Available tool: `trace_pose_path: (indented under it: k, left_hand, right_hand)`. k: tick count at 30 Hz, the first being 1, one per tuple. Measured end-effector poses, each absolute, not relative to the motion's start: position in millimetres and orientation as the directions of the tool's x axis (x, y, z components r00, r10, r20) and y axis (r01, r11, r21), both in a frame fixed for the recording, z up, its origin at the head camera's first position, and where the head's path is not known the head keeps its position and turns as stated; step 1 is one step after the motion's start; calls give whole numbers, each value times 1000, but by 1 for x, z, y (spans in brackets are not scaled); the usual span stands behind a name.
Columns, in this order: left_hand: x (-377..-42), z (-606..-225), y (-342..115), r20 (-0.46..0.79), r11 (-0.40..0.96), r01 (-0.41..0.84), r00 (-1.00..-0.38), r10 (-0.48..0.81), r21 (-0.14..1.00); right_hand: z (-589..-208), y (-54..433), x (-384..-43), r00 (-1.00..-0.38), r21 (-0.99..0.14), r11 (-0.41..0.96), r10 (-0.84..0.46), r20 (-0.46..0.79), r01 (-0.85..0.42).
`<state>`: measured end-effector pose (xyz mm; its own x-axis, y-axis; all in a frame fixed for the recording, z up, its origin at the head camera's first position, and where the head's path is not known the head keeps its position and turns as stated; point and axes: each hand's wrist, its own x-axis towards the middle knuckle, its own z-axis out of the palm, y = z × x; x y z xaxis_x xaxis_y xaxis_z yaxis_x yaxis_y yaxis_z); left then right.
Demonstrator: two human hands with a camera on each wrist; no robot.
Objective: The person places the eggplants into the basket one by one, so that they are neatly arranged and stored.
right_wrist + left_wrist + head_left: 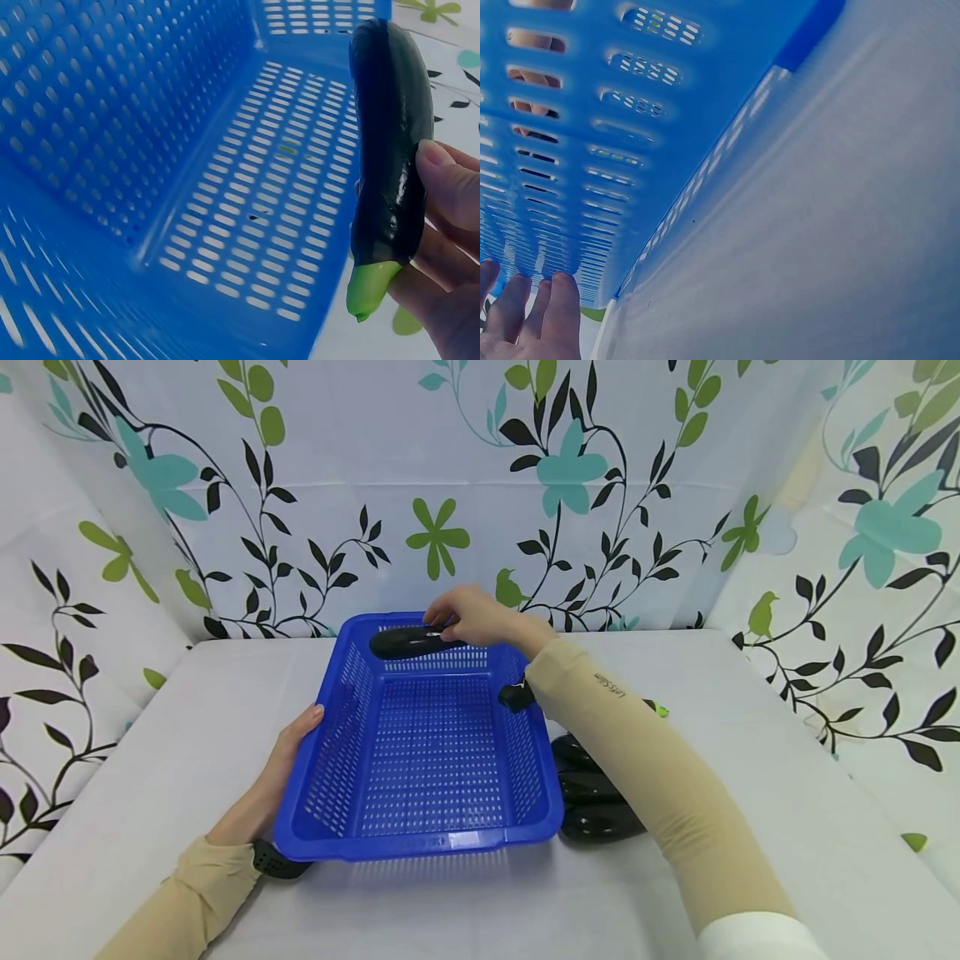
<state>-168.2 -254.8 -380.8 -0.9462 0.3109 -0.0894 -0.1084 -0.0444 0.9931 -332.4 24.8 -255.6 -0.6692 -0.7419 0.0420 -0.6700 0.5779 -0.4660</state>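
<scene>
My right hand (474,617) pinches a dark, glossy eggplant (408,642) above the far end of the blue basket (420,843). In the right wrist view, the thumb lies on one side of the eggplant (390,150), and its light green stem end (371,289) points down. My left hand (288,752) is at the basket's left outer side. Its fingers (559,311) stretch out along the slotted wall in the left wrist view. Inside the basket, the perforated floor shows bare.
Several more dark eggplants (600,822) lie on the white table right of the basket, partly covered by my right sleeve (645,760). A leaf-patterned cloth (465,460) hangs behind and at both sides. A small black device (516,697) sits at my right wrist.
</scene>
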Motion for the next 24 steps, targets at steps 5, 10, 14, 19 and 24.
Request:
trace_pose_path:
  k: [5, 10, 14, 19, 24]
  left_hand:
    - [-168, -381, -253, -90, -57, -113, -946, 310, 992]
    - [-168, -382, -252, -104, -58, -128, -947, 304, 990]
    - [-168, -382, -250, -108, -56, -130, -951, 290, 990]
    - [-167, -383, -250, -115, -57, -137, -948, 296, 989]
    - [-169, -383, -253, -97, -61, -121, -948, 304, 991]
  right_hand:
    - [-268, 20, -333, -684, -455, 597, -728, 39, -661]
    - [-284, 19, -337, -686, -485, 600, -728, 1, -637]
    - [-294, 19, -340, -696, -520, 598, -718, -8, -610]
    - [-302, 17, -344, -716, -534, 611, -698, -15, -585]
    - [-312, 18, -350, -734, -543, 627, -679, -29, -559]
